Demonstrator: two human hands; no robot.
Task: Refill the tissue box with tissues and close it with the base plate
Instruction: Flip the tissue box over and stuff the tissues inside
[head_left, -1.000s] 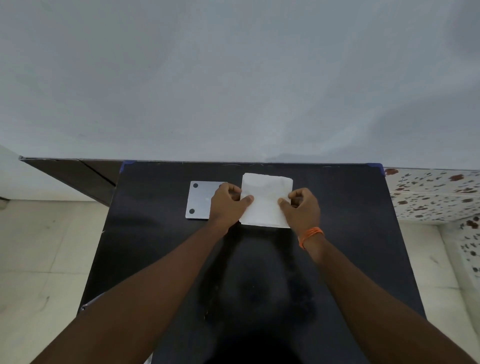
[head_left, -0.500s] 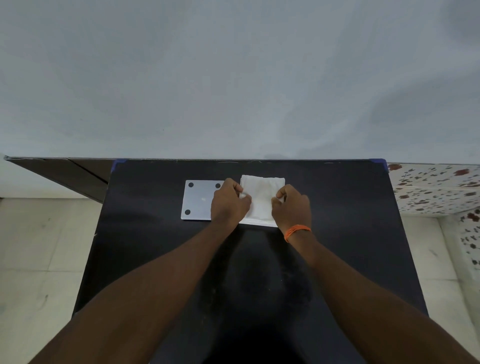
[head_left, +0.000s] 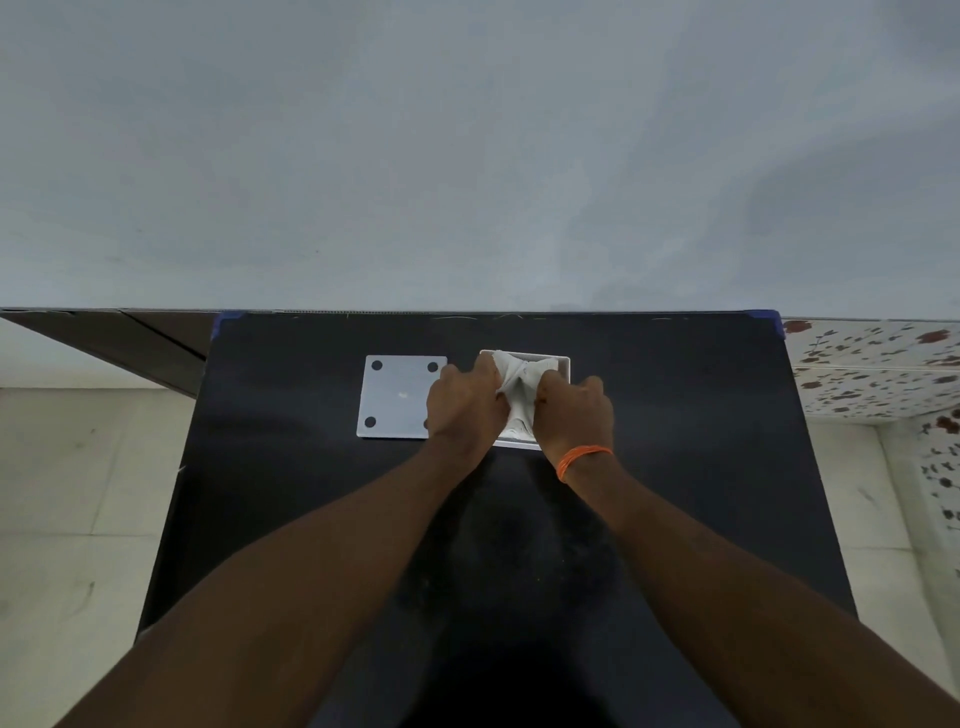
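A white tissue box lies open side up near the far middle of the black table. A folded stack of white tissues is squeezed together over the box's opening. My left hand grips the stack's left side and my right hand, with an orange band at the wrist, grips its right side. The grey square base plate, with dark round pads at its corners, lies flat just left of the box, its right edge partly under my left hand.
The table's far edge meets a plain grey wall. Blue tape marks both far corners. A speckled tiled surface is to the right, pale floor tiles to the left.
Both hands have moved closer together, bunching the flat tissue stack into a narrow fold. The box's white rim now shows around the tissues.
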